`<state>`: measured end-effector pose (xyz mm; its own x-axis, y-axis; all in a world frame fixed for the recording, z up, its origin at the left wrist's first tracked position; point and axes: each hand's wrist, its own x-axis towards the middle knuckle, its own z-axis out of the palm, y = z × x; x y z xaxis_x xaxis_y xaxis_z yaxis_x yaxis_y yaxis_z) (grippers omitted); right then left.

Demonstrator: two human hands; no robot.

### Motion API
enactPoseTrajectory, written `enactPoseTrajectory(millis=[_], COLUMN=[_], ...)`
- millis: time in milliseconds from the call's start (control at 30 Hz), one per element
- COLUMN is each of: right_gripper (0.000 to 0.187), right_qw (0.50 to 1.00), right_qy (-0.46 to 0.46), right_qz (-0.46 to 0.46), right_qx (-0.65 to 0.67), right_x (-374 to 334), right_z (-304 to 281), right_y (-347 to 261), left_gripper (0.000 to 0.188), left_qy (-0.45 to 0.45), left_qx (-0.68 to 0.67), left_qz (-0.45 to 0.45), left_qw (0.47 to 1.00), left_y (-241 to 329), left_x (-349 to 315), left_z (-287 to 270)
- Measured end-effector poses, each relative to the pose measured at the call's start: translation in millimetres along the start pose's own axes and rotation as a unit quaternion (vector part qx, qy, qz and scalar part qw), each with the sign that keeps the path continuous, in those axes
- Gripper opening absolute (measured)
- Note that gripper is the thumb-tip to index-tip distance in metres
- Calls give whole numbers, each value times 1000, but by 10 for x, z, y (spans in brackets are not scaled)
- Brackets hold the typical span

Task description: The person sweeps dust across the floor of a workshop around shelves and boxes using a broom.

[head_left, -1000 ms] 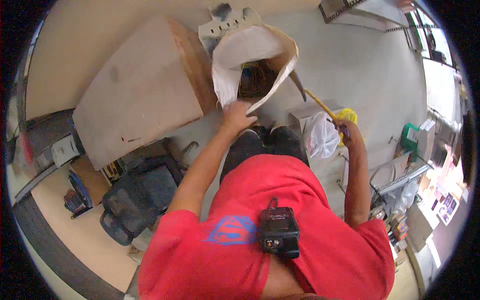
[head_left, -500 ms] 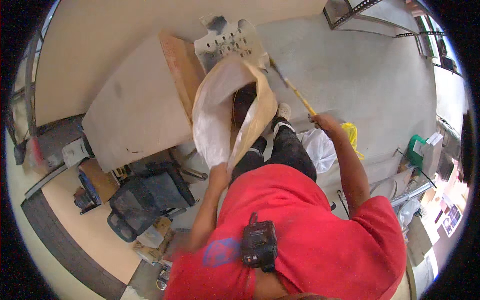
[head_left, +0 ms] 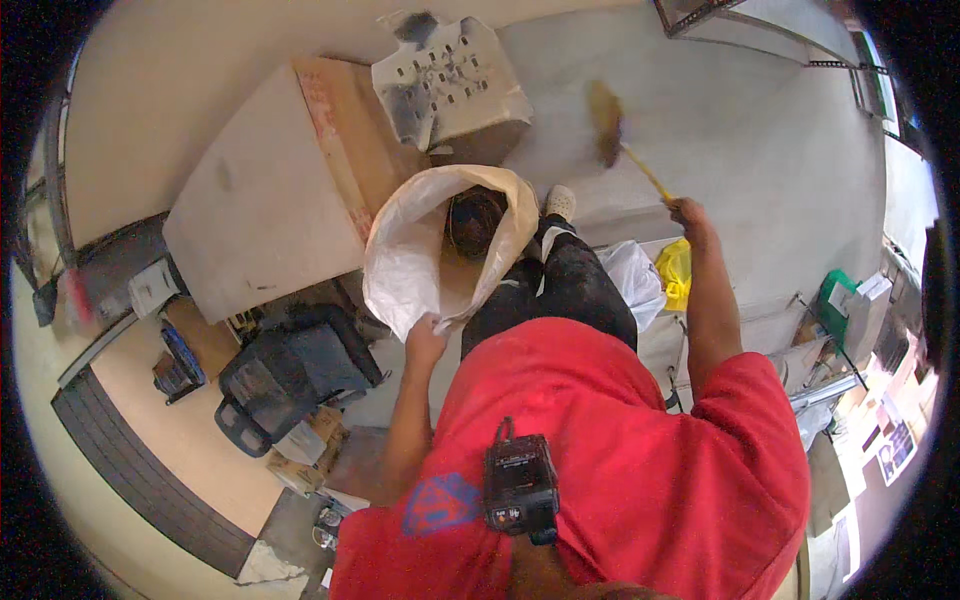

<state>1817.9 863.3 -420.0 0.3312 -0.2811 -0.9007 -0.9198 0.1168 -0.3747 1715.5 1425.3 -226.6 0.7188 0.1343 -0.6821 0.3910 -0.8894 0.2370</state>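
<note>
Left hand grips the open white sack with some debris inside already, right hand clutches the broom mid-sweep, so floor cleanup looks unfinished.

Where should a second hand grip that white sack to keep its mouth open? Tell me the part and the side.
Grip the rim of the white sack on its far edge, near the cardboard box, coming in from above. The left hand already pinches the near rim, so the opposite edge would likely spread the sagging mouth widest. The right hand holds the broom.
</note>
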Motion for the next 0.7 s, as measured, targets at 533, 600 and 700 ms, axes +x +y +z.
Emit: enactPoseTrajectory(millis=[533, 600, 700], right_gripper=[24, 26, 27], right_qw=[808, 794, 706], right_qy=[-3, -18, -71], right_qz=[-257, -253, -344], right_qx=[-530, -553, -615], right_x=[-1686, -1833, -1612], right_z=[-244, 179, 830], right_y=[310, 216, 162], left_gripper=[39, 40, 40], left_qy=[285, 42, 30], left_qx=[-118, -28, -79], left_qz=[173, -28, -109], left_qw=[935, 998, 990], left_y=[-228, -872, -1125], left_x=[-115, -537, -1020], left_z=[379, 474, 506])
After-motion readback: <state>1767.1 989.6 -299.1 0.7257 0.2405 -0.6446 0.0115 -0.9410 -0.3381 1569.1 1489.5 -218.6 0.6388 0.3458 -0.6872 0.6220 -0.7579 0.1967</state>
